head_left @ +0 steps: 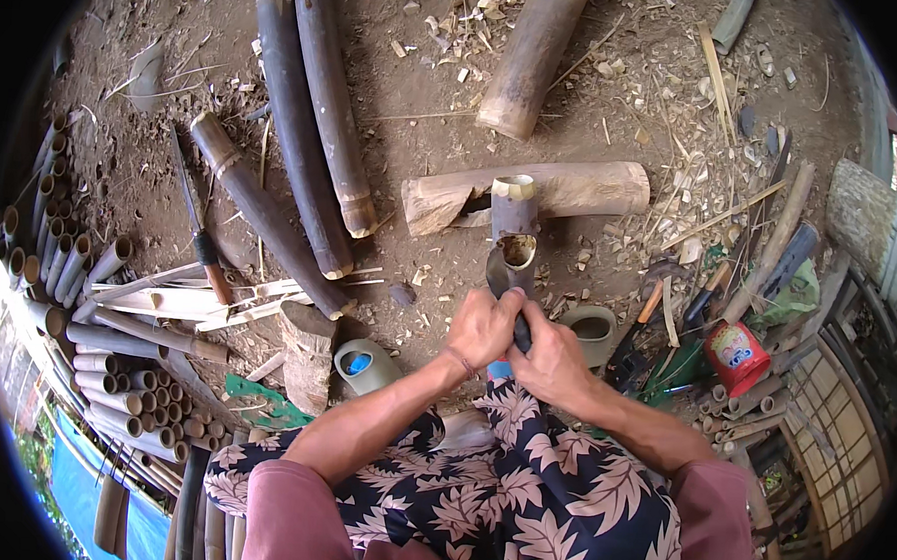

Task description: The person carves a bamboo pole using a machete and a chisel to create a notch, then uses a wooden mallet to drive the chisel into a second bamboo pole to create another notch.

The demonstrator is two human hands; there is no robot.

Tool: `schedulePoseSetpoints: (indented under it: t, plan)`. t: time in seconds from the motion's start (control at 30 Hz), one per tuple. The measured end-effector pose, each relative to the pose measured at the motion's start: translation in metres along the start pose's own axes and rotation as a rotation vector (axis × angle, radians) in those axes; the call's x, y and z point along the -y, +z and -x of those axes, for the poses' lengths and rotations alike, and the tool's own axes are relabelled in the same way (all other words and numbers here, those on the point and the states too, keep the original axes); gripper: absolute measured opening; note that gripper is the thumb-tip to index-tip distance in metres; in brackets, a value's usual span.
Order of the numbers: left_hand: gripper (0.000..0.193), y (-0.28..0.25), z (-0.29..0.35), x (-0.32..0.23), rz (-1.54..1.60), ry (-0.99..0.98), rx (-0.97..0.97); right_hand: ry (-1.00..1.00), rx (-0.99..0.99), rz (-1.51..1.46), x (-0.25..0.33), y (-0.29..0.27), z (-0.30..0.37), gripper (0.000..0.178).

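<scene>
A dark bamboo tube (pixel 514 215) with an open notch cut in its upper side points away from me, its far end resting on a thick piece of wood. My left hand (pixel 481 330) is closed round the tube's near part, its thumb lying on top. Against the left side of the notch is the dark blade of a knife (pixel 496 270). My right hand (pixel 553 360) is closed on the knife's black handle, close beside the left hand. Something blue (pixel 500 369) shows just below the hands, partly hidden.
The split, thick wood piece (pixel 593 189) lies crosswise ahead. Long bamboo poles (pixel 305 134) lie at far left, near a long knife (pixel 208 244). Cut tubes (pixel 143 407) are stacked left. A red container (pixel 737 358) and tools (pixel 708 291) lie right. Chips litter the dirt.
</scene>
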State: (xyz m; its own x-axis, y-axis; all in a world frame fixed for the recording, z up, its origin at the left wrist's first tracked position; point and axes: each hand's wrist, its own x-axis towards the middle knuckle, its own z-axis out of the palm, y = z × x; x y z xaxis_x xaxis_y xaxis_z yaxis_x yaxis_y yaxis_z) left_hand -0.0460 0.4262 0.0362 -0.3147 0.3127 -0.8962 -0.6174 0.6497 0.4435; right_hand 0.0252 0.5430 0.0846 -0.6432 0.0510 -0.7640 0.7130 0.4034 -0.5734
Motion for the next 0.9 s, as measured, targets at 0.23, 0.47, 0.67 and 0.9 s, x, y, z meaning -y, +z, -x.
schedulePoseSetpoints:
  t: [0.23,0.47,0.67,0.9]
  plan:
    - [0.037,0.006,-0.008,0.000,0.021,0.085,0.038,-0.137,-0.203,0.118,-0.004,-0.003,0.005,0.044]
    - [0.032,0.035,-0.003,-0.061,0.471,0.014,0.131,-0.116,0.052,0.637,0.019,-0.106,-0.026,0.033]
    - [0.028,0.037,0.000,-0.051,1.185,0.030,0.103,-0.287,0.292,0.917,0.073,-0.121,-0.052,0.022]
    - [0.043,0.026,0.008,-0.049,1.656,-0.029,0.336,-0.585,0.431,1.292,0.111,-0.107,-0.090,0.012]
